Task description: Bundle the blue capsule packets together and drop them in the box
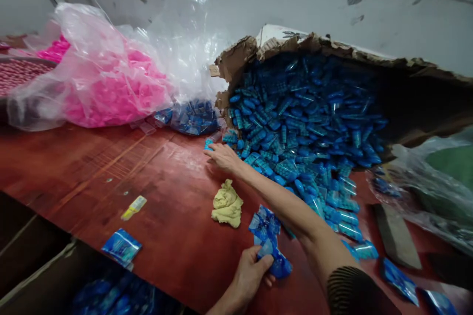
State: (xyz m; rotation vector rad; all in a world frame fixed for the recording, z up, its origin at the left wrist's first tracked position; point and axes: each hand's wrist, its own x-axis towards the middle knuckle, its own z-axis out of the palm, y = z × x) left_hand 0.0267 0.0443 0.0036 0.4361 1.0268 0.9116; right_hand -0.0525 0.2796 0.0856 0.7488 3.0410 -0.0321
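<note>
The blue wrappers (264,221) lie bunched on the red table (173,216), near its front edge, their lower part in the left hand (248,269). Its thumb and fingers pinch them; the fingers underneath are mostly hidden, and how many wrappers there are is hard to tell.

The right hand (224,158) reaches across to the left, its forearm passing over the table beyond the wrappers. Its fingertips are at a small blue packet (209,143), partly covered by them; whether they grip it or only touch it, I cannot tell. Between the two hands sits a crumpled yellow lump (227,204), its material unclear.

Behind the right forearm, which hides part of it, a heap of blue packets (291,113) spills from a torn cardboard box (236,56), whose inside goes dark at the right. A grey block (397,236) lies to the right of the heap, near clear plastic (417,167) cut off by the picture's edge.

To the left lie a flat blue packet (122,246) and a small yellow-and-white piece (133,207), its print unreadable. Farther back, a cloudy bag (111,78) blurs its pink contents, and a bowl of pink beads is cut off (22,76).
</note>
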